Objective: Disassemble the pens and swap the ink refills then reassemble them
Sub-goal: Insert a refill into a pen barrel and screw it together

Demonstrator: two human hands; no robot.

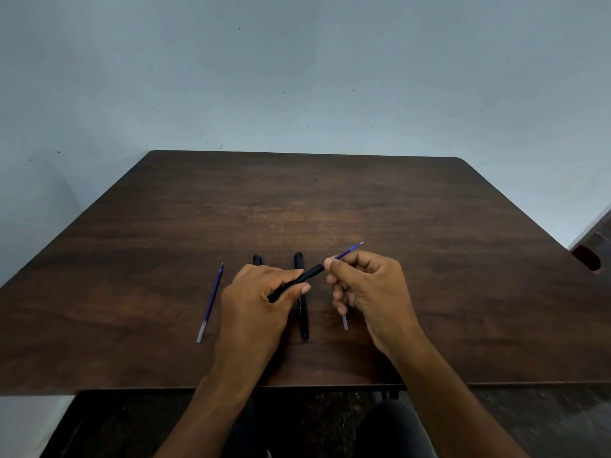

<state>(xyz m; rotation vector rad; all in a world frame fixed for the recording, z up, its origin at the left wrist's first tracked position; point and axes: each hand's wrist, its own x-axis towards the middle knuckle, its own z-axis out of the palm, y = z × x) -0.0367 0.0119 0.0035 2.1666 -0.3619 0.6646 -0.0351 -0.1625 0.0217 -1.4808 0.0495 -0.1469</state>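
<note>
My left hand point(261, 299) grips a black pen barrel point(305, 276) that slants up to the right. My right hand point(367, 285) pinches a blue ink refill point(348, 251) right at the barrel's open end, with its tip pointing up and away to the right. A clear refill end point(345, 322) sticks out below my right fingers; I cannot tell whether it is held or lying on the table. Another blue refill point(211, 299) lies loose to the left. A second black pen body point(303, 322) lies between my hands, and a black piece point(257, 259) shows behind my left hand.
The dark wooden table point(429, 226) stands against a pale blue-grey wall. A dark reddish piece of furniture point(588, 256) shows at the right edge. My legs are below the table's front edge.
</note>
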